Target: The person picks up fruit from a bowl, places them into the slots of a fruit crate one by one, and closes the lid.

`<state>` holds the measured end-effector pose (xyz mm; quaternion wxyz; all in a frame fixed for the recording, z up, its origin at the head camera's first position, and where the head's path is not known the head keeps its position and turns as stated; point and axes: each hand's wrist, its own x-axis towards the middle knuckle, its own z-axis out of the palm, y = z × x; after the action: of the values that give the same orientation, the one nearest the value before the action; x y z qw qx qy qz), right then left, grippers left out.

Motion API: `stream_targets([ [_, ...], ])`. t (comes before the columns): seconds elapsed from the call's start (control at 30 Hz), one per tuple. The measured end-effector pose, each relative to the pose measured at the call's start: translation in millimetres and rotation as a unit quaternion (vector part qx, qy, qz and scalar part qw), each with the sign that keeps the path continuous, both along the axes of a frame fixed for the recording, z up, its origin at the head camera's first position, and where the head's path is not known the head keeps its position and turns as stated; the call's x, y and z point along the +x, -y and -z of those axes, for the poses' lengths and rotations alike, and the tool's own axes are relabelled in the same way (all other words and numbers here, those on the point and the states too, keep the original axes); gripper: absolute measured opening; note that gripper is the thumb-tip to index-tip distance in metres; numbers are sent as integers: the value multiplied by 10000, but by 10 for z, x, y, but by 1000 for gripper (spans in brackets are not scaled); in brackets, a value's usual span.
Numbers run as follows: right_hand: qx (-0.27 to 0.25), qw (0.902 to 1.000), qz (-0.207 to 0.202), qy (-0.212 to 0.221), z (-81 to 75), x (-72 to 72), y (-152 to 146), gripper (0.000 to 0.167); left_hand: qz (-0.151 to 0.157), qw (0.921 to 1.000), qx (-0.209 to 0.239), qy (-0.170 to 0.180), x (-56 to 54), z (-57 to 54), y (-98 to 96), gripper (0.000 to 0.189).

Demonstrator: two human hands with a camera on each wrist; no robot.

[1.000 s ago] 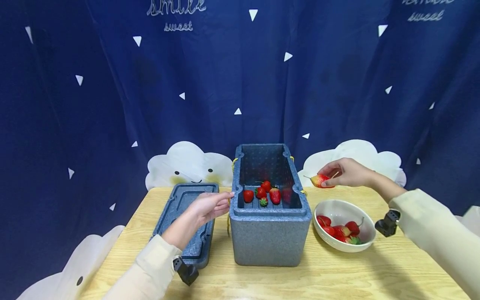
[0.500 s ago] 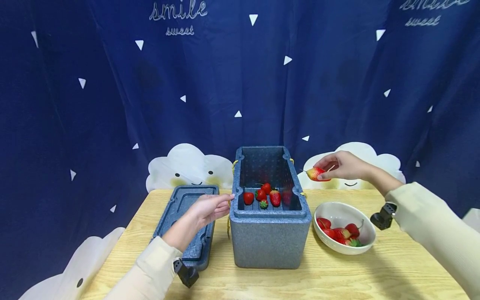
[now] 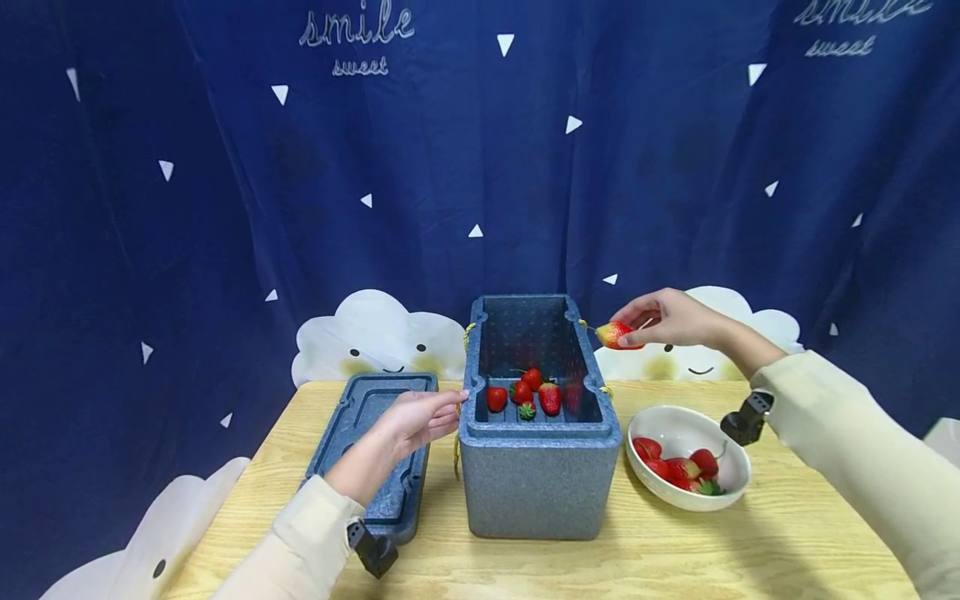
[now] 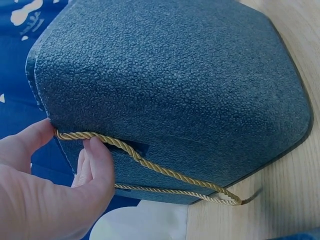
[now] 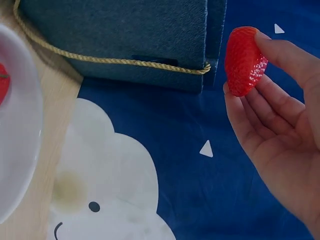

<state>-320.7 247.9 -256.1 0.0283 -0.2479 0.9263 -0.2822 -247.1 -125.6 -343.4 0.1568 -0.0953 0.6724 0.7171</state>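
Note:
A grey-blue foam box stands without its lid, several strawberries on its floor. At its left rim, my left hand rests its fingertips beside the yellow rope threaded through the wall. One digit reaches the rim and another touches the rope in the left wrist view. Up past the box's right rim, my right hand pinches a strawberry between thumb and fingers, its pale stem end pointing toward the box. The white bowl below holds several more strawberries.
The box lid lies flat on the wooden table, left of the box and partly behind my left forearm. A dark blue curtain with white triangles and clouds hangs behind the table.
My right hand has carried the strawberry leftward and up, from above the bowl toward the box's right rim. My left hand stays at the left rim.

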Motion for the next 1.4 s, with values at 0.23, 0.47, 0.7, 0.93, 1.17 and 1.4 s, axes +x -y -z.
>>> stream_targets([
  [0.23, -44, 10000, 73, 31, -29, -46, 126, 38, 55, 10000, 51, -53, 18, 12, 17, 57],
  [0.47, -231, 9995, 66, 222, -104, -140, 303, 38, 13, 9999, 112, 9, 24, 14, 41, 59],
  [0.7, -409, 9987, -61, 297, -196, -204, 515, 39, -47, 10000, 64, 46, 9, 5, 25, 54],
  [0.93, -524, 9984, -53, 226, -255, -218, 703, 36, -34, 10000, 30, 61, 2, -4, 13, 53],
  [1.17, -685, 9974, -117, 180, -255, -275, 823, 34, -13, 10000, 34, 64, -8, 3, 14, 54],
  [1.4, -876, 9958, -107, 262, -262, -330, 909, 35, -25, 10000, 17, 82, -13, 5, 11, 55],
])
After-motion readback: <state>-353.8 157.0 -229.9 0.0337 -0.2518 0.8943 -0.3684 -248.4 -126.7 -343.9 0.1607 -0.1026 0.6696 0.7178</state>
